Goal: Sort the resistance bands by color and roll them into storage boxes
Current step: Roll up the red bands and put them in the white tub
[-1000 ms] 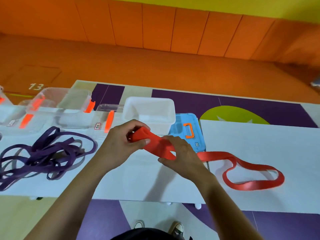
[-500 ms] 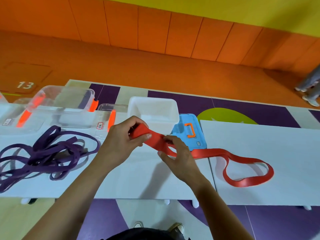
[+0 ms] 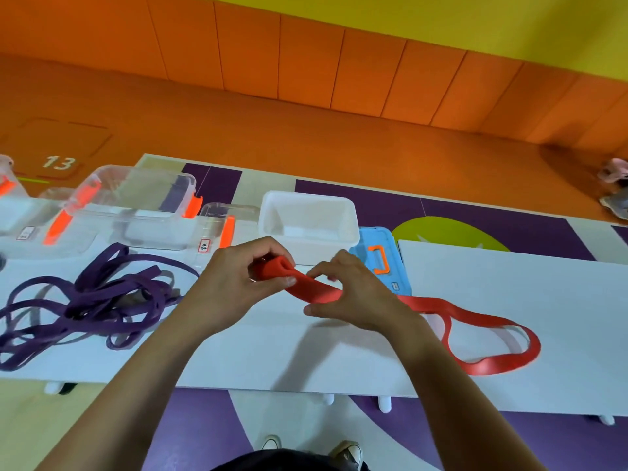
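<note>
Red flat rubber resistance band [image 3: 316, 292] is held up just above the near white tabletop [image 3: 238, 351], in front of the person, with one end turned over into a short, thick roll. The left hand [image 3: 234, 283] grips that rolled end: its fingers are curled over the top of the roll and the thumb presses against the front. The right hand [image 3: 360, 297] holds the flat strap just beside the roll, fingers bent over the upper face and thumb under the lower edge, so the strap passes between them. The two hands are close together but not touching. From under the right hand the rest of the band trails off to the right and lies as a loose open loop on the second white tabletop [image 3: 509, 283], which butts against the first.

Behind the hands stands an open white rectangular plastic tub [image 3: 339, 248], upright. Just to its right lies a flat blue plastic lid with an orange handle [image 3: 396, 263], partly hidden by the right hand. Left of the tub is a row of clear plastic storage boxes with orange latches [image 3: 142, 212], two of them bearing small labels too small to read. In front of those boxes, well apart from the red band, a tangled heap of dark purple resistance bands [image 3: 102, 300] sprawls across the left part of the tabletop. Toes of two light canvas shoes [image 3: 350, 450] show at the bottom edge
</note>
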The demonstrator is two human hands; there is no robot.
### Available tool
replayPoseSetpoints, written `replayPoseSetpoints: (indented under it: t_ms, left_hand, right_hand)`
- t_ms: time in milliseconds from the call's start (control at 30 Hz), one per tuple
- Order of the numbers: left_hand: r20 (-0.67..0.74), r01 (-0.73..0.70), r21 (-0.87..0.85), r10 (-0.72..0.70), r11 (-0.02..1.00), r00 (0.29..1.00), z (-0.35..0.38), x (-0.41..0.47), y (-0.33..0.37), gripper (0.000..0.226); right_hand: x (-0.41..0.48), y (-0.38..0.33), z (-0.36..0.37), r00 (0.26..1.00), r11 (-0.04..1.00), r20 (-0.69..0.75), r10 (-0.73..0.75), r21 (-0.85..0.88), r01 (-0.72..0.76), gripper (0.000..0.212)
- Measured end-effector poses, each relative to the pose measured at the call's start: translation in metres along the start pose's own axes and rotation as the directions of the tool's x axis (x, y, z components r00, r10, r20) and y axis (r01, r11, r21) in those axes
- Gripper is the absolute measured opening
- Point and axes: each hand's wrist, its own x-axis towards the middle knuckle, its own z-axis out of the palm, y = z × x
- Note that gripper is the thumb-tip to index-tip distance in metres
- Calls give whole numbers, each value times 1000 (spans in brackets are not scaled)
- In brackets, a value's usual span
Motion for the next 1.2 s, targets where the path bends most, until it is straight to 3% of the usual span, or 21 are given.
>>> replayPoseSetpoints:
  t_ms: [133, 233, 300, 400, 467, 567, 633, 733, 833, 900, 1000, 1100, 1200]
  left_hand:
    - [43, -16, -9, 16, 1000, 999, -2, -4, 6, 20]
    - [37, -27, -52, 29, 998, 999, -7, -5, 6, 21]
    - [76, -17, -29, 19, 999, 997, -11, -7, 5, 25]
    - [124, -19, 112, 5, 994, 992, -11, -10, -1, 32]
    - [66, -60, 221, 47, 973, 997, -7, -11, -3, 31]
    - [-67, -157, 402, 200, 902, 977, -1, -8, -11, 33]
    - [-116, -218, 486, 310, 846, 944, 1, -4, -17, 34]
    - [-206, -197, 509, 341, 838, 917, 3, 0, -16, 36]
    - [-314, -39, 533, 240, 845, 919, 10, 2, -14, 30]
    - [-372, 67, 524, 157, 849, 915, 19, 2, -17, 23]
    - [-509, 233, 304, -49, 924, 860, 27, 3, -14, 10]
    - [-550, 300, 88, -204, 950, 810, 33, 2, -3, 5]
    - [-506, 341, -43, -314, 939, 803, 42, -4, 5, 7]
  right_hand:
    - [19, -21, -6, 990, 947, 113, -85, 319, 45, 38]
    - [26, -29, -1, 963, 941, 262, -68, 337, -25, 16]
    - [25, -27, 7, 954, 930, 299, -34, 360, -80, 19]
    - [19, -20, 13, 967, 956, 249, -51, 293, -25, 20]
    - [18, -15, 10, 973, 980, 219, -68, 198, 24, 14]
    - [19, -12, -1, 980, 992, 153, -124, -11, 127, 4]
    - [20, -13, -9, 989, 986, 35, -141, -85, 143, 10]
    - [15, -25, -9, 996, 990, -87, -37, 134, 49, 20]
    - [10, -40, 7, 991, 974, -130, 38, 228, -7, 23]
    - [7, -47, 14, 982, 974, -170, 82, 221, -43, 37]
    - [4, -51, 28, 970, 998, -241, 27, 55, -14, 64]
    - [5, -53, 52, 949, 995, -314, -22, -100, -10, 84]
    - [10, -52, 61, 903, 986, -425, -66, -168, -7, 82]
